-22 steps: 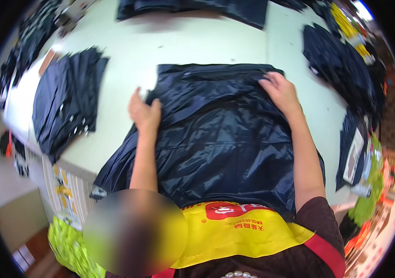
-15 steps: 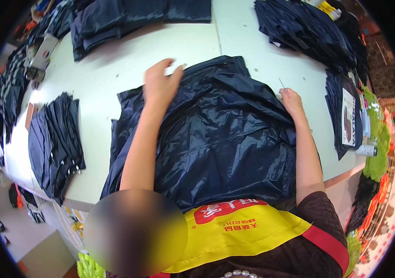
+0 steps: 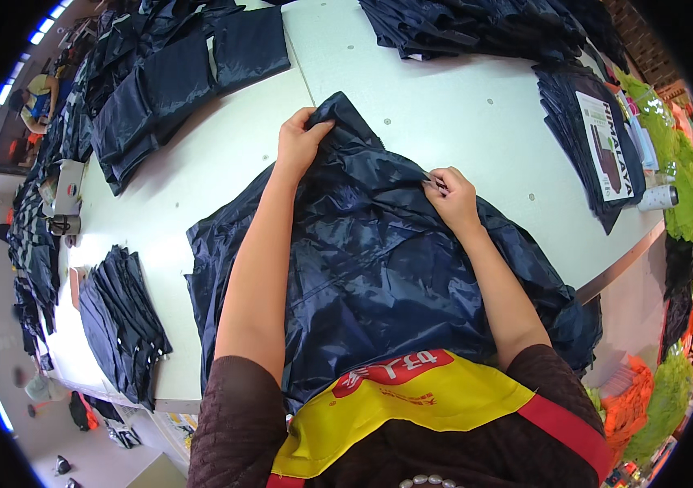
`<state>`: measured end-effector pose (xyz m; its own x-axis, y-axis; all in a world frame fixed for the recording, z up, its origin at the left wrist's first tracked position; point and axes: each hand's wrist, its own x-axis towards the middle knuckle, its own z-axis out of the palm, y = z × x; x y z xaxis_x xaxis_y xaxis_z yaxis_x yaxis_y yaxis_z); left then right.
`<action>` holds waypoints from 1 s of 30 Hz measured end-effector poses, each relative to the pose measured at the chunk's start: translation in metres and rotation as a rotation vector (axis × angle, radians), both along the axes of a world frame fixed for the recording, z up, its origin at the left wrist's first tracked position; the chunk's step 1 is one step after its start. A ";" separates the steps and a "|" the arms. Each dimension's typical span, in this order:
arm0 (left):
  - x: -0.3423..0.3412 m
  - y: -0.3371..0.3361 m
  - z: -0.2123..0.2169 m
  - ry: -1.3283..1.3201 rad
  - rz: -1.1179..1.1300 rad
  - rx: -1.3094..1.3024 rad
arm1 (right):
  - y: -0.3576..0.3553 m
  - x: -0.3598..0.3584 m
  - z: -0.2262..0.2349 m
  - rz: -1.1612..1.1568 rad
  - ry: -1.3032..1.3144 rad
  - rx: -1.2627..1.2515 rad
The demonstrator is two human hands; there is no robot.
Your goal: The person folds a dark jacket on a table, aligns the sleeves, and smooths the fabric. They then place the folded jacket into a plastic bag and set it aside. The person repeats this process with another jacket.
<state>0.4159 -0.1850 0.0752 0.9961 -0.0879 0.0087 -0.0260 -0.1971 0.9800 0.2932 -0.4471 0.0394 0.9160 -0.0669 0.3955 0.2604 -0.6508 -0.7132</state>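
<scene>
A shiny dark navy garment (image 3: 379, 276) lies spread and crumpled on the white table in front of me. My left hand (image 3: 301, 146) pinches its far edge between thumb and fingers, where a pointed flap of cloth stands up. To the right of it, my right hand (image 3: 454, 199) is closed round a small thin metal tool (image 3: 434, 182) whose tip pokes out toward the cloth. The rest of that tool is hidden in the fingers, which rest at the garment's upper right edge.
Folded navy garments (image 3: 171, 89) lie at the far left, with more piled (image 3: 476, 28) at the far right. A navy stack (image 3: 123, 317) sits on the left. On the right are packaged dark garments (image 3: 586, 146) and a thread spool (image 3: 658, 198) near the table (image 3: 476, 130) edge.
My left hand has closed on the garment's far edge. My right hand has moved left onto the cloth with the metal tool. The view has turned, and the garment's far edge is pulled up.
</scene>
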 end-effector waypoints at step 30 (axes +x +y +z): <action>-0.452 0.139 0.021 0.243 0.638 0.669 | -0.016 -0.146 0.019 0.398 0.559 0.050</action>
<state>-0.0359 -0.0456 0.0963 0.8259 0.5605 -0.0603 0.4697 -0.6250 0.6235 0.1475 -0.4627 0.0581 0.9401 0.3114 -0.1384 0.0571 -0.5444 -0.8369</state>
